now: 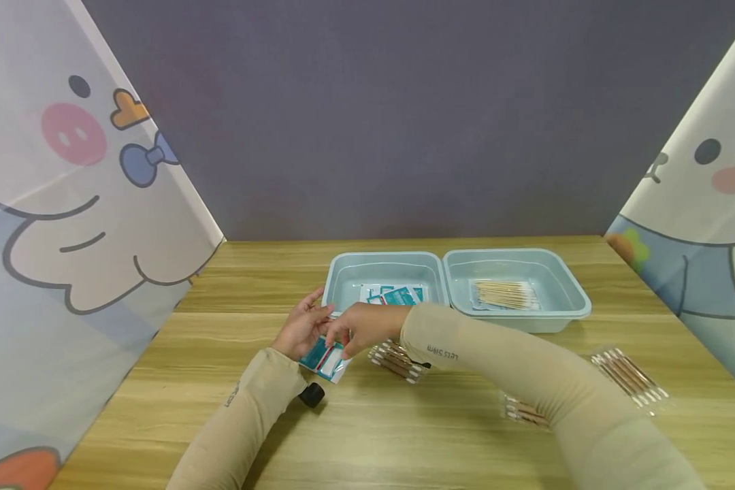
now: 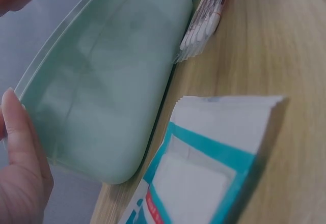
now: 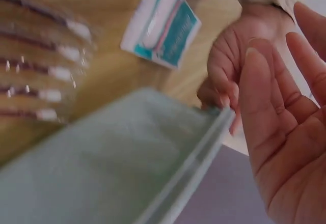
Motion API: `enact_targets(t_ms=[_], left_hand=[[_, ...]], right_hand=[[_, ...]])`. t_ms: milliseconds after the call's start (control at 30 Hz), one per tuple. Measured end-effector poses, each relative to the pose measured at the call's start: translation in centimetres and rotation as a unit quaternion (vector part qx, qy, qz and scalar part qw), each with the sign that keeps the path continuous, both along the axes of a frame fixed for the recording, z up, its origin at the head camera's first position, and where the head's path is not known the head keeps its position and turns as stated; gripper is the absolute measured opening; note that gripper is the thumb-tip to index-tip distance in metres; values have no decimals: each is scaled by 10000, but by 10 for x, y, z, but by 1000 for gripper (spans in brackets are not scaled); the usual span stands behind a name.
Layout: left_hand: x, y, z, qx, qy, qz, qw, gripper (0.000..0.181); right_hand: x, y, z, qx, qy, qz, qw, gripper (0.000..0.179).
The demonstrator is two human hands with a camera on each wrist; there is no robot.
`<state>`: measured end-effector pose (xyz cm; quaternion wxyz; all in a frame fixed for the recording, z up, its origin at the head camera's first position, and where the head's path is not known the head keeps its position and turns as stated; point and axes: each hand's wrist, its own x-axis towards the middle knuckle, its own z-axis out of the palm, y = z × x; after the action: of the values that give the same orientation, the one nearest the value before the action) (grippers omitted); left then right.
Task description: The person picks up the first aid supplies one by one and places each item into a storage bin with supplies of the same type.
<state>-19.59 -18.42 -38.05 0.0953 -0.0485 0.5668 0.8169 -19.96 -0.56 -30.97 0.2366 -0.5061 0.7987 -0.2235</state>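
My left hand [image 1: 299, 331] grips the near left corner of the left pale blue plastic tray [image 1: 382, 254], thumb against its rim in the left wrist view. Below the hands, a teal and white sachet [image 1: 331, 364] lies on the table; the left wrist view shows this sachet [image 2: 204, 178] close up. Over it, beside the tray's front edge, hovers my right hand [image 1: 367, 325]. In the right wrist view its fingers [image 3: 260, 96] are loosely bent and apart, with nothing between them. More teal sachets [image 1: 401, 295] lie inside the left tray, partly hidden by the right arm.
A second pale blue tray [image 1: 578, 299] adjoins on the right, with wooden cotton swabs [image 1: 505, 294] in it. Packs of brown-stemmed swabs lie on the wooden table: one pack [image 1: 395, 362] before the left tray, another [image 1: 629, 378] at right, a third [image 1: 523, 410] partly under the right arm.
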Motion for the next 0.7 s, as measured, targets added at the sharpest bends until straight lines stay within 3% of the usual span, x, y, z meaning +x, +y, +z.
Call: enact_targets(t_ms=[400, 567, 700], left_hand=[[1, 0, 3, -36, -111, 4, 9999, 65], [0, -1, 3, -94, -125, -3, 9999, 64], [0, -1, 3, -126, -138, -11, 9998, 62]], right_hand=[[8, -5, -30, 127, 18, -90, 9999, 35], [6, -10, -43, 32, 484, -123, 9987, 36], [2, -13, -55, 168, 811, -422, 9957, 40]])
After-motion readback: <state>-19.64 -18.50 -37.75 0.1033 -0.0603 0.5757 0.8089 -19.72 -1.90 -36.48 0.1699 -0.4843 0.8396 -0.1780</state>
